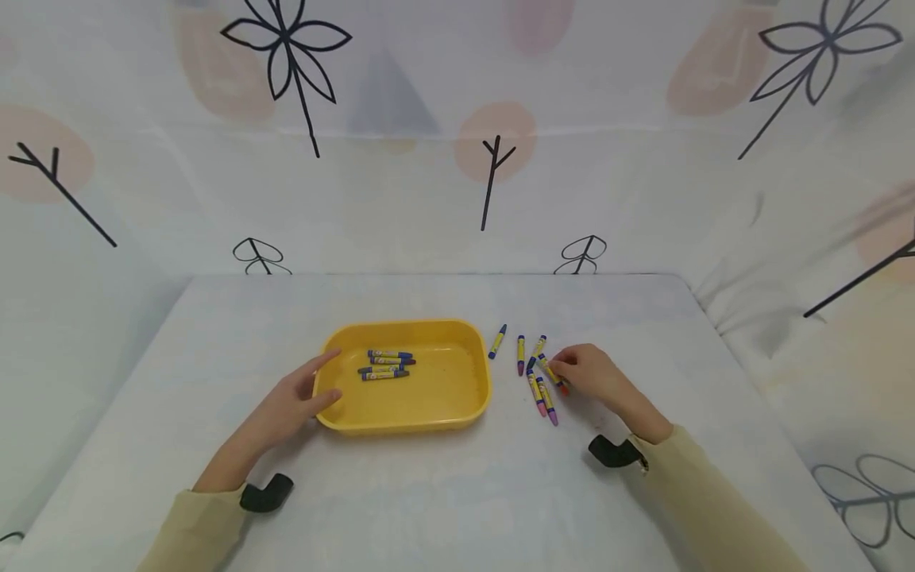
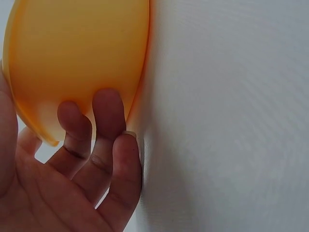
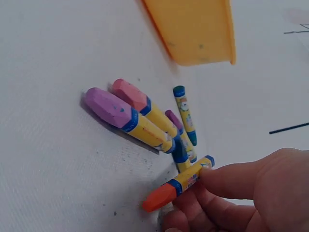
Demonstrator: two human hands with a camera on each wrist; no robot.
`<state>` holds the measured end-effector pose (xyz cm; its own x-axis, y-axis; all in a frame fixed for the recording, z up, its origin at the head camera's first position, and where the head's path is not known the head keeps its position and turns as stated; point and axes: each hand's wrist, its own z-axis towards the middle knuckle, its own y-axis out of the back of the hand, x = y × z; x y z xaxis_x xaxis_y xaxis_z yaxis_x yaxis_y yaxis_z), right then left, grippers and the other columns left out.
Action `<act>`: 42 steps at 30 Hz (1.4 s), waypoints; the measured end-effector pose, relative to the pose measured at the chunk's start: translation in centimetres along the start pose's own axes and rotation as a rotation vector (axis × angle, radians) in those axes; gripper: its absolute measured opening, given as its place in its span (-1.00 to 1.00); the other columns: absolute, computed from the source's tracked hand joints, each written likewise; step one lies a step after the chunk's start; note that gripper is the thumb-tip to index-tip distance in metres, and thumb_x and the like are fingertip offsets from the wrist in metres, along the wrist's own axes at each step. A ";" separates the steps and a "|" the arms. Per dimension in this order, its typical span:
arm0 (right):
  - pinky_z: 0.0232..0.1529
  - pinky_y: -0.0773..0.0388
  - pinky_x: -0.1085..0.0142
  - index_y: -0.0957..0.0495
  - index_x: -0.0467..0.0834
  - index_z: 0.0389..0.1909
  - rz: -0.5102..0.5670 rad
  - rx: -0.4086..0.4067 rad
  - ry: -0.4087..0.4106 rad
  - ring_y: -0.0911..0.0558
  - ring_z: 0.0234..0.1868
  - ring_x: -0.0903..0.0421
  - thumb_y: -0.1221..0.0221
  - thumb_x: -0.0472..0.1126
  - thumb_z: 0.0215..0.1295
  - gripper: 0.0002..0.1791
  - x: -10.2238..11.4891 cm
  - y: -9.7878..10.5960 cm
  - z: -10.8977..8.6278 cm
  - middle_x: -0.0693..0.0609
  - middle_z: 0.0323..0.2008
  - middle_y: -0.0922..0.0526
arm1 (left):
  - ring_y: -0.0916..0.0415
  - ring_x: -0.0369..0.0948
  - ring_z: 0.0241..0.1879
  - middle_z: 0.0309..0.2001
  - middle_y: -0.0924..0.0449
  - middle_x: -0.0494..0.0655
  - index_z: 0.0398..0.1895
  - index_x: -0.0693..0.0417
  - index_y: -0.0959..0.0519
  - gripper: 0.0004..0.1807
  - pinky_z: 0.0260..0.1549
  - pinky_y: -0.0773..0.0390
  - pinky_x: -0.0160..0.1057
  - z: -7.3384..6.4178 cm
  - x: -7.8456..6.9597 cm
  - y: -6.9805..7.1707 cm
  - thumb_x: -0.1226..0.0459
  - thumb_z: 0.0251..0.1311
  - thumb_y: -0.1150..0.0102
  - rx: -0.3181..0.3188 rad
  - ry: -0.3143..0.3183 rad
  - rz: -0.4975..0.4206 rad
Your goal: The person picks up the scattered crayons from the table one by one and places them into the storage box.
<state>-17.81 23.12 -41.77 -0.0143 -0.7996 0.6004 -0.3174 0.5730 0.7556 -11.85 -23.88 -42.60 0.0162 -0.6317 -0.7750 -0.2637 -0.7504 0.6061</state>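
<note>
1. I see a pale backdrop (image 1: 400,199) behind everything, printed with black leaf and twig drawings and soft orange, pink and blue shapes.
2. In front of it spreads the white table (image 1: 429,500), where all the crayons and the tray sit.
3. Two beige sleeves (image 1: 722,500) reach in from the near edge of my head view.
4. The yellow tray (image 1: 446,389) lies flat, a little left of the table's middle.
5. My left wrist feed shows the left hand (image 1: 293,401) curled on the tray's left end, its fingertips against the outer wall; from above, two digits lap over the rim.
6. The right hand (image 1: 589,373) is right of the tray, thumb and fingers closed in a narrow pinch on one crayon.
7. I count four crayons (image 1: 389,361) inside the tray, nearly parallel.
8. The pinched one is the orange crayon (image 3: 193,174), slanted; I cannot tell whether it touches the table.
9. Nearby, the violet crayon (image 3: 116,116) and pink crayon (image 3: 140,104) lie side by side, with three darker crayons (image 1: 520,355) beyond them.
</note>
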 end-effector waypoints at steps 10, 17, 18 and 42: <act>0.00 -0.55 0.17 -0.44 -0.46 0.13 0.409 0.122 0.003 -0.61 -0.07 0.03 0.03 -0.18 0.57 -0.60 -0.9 1.7 -0.8 -0.20 -0.06 -0.65 | -0.35 0.14 0.21 0.49 -0.09 0.26 0.57 -0.19 -0.12 -0.22 0.09 -0.46 0.10 0.0 -0.2 0.0 0.01 0.36 -0.20 0.004 -0.004 0.010; -0.02 -0.56 0.29 -0.27 -0.41 0.34 0.615 0.176 0.059 -0.59 -0.03 0.10 -0.04 -0.17 0.54 -0.48 0.3 2.1 -0.9 -0.20 0.07 -0.55 | -0.36 0.12 0.19 0.48 -0.13 0.27 0.57 -0.19 -0.12 -0.22 0.08 -0.47 0.08 0.0 -0.3 0.1 -0.02 0.36 -0.19 0.009 0.001 0.024; 0.00 -0.57 0.28 -0.26 -0.39 0.37 0.626 0.180 0.063 -0.58 -0.02 0.08 -0.06 -0.17 0.53 -0.46 0.8 2.1 -0.8 -0.23 0.12 -0.51 | -0.36 0.12 0.20 0.48 -0.13 0.26 0.57 -0.19 -0.12 -0.22 0.09 -0.46 0.10 -0.1 -0.3 0.1 -0.01 0.36 -0.19 0.009 -0.001 0.021; 0.01 -0.58 0.05 -0.55 -0.15 0.19 0.457 0.191 0.337 -0.64 -0.11 -0.10 -0.20 -0.31 0.39 -0.64 14.1 -1.8 4.5 -0.17 0.02 -0.64 | -0.39 0.12 0.14 0.48 -0.12 0.27 0.57 -0.14 -0.12 -0.21 0.03 -0.50 0.03 0.1 -0.5 0.1 -0.01 0.35 -0.20 0.027 0.006 0.025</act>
<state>-21.75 10.02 -35.89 0.1019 -0.3609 0.9270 -0.5148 0.7783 0.3596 -11.97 -23.62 -42.14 0.0145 -0.6515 -0.7585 -0.2904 -0.7286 0.6203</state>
